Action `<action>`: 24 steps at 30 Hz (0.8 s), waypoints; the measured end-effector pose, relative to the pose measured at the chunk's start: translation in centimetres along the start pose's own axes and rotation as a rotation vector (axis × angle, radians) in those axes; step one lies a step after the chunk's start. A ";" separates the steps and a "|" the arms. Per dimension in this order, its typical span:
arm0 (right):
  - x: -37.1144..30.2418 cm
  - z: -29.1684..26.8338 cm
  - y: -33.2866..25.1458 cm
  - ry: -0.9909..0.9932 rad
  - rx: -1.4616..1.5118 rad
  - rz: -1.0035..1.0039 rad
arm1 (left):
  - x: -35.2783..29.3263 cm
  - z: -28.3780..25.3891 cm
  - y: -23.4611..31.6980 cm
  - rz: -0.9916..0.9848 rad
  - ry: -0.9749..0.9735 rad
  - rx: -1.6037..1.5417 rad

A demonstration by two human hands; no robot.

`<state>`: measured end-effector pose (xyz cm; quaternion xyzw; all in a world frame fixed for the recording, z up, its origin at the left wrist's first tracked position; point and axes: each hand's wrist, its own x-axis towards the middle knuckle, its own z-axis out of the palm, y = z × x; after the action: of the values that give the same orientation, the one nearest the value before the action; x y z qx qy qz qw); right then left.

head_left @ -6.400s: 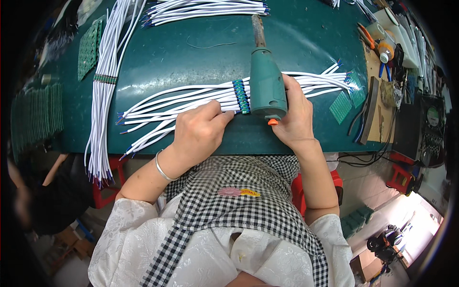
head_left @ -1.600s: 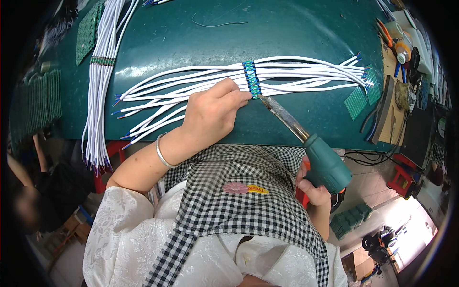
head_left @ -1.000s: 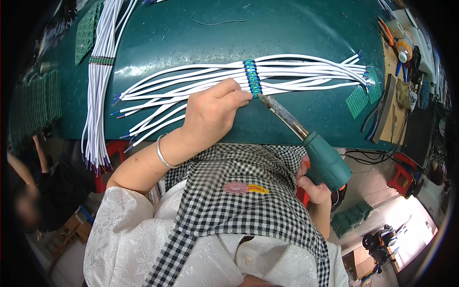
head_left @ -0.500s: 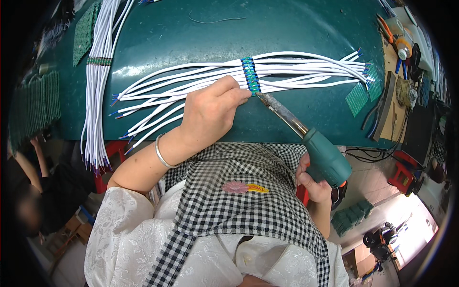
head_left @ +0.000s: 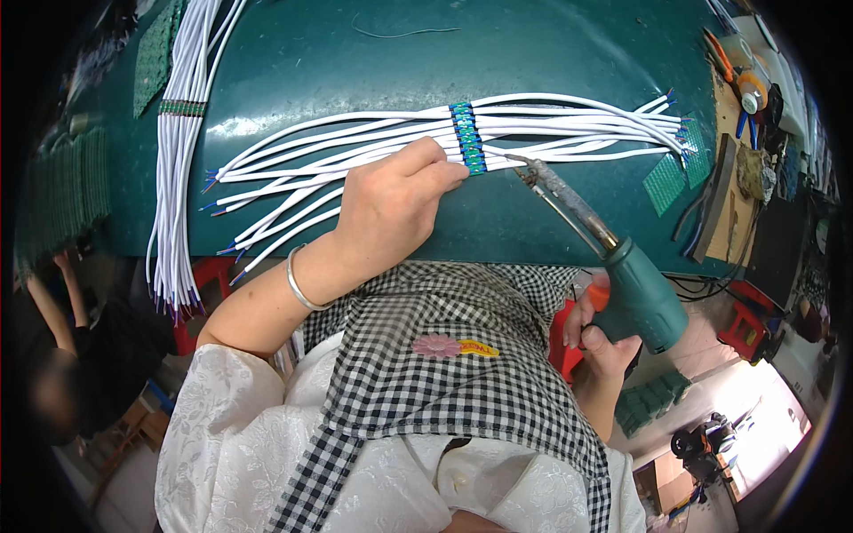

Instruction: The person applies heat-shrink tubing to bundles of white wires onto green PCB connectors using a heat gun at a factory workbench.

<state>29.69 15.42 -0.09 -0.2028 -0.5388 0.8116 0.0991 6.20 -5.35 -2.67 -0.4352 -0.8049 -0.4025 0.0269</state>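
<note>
Starting at far left with a row of green boards [head_left: 67, 191], above a co-worker's bare arms [head_left: 51, 311]. Passing next a textured green sheet [head_left: 155, 59] and a bundle of white cables [head_left: 178, 178], crossed by a narrow strip and hanging over the near edge of the green counter [head_left: 306, 67]. Resting the left hand [head_left: 391, 200], with a silver bracelet [head_left: 298, 280] at the wrist, on the spread cables [head_left: 293, 164]. Pinches there, beside the near end of the green circuit board [head_left: 466, 133], with thumb and forefinger closed on cable; cannot tell on how many. Has the circuit board set across the middle of the spread cables, fanned out to both sides. Holds the soldering gun [head_left: 644, 298] in the right hand [head_left: 604, 346], low before the counter, with fingers around the partly hidden handle. Points its metal barrel up and leftward, with the tip near the circuit board; cannot tell whether touching. Ending rightward with small green panels [head_left: 663, 185], then orange-handled pliers [head_left: 718, 55] and an orange bottle [head_left: 752, 91].
</note>
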 end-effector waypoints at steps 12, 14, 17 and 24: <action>1.1 1.3 -0.3 0.062 0.044 -0.068 | -0.1 0.1 0.1 0.000 -0.018 0.029; 1.3 1.2 -0.4 0.062 0.044 -0.103 | -0.1 0.0 0.1 -0.008 -0.035 0.036; 1.5 1.0 -0.7 0.064 0.063 -0.138 | 0.1 -0.3 0.4 -0.010 -0.050 0.059; 1.3 -0.2 -1.1 0.108 0.098 -0.222 | 0.6 -2.3 1.1 0.036 -0.079 0.212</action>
<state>28.55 16.47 0.55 -0.1803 -0.5115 0.8090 0.2269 5.93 -6.16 -0.26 -0.4599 -0.8353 -0.2973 0.0485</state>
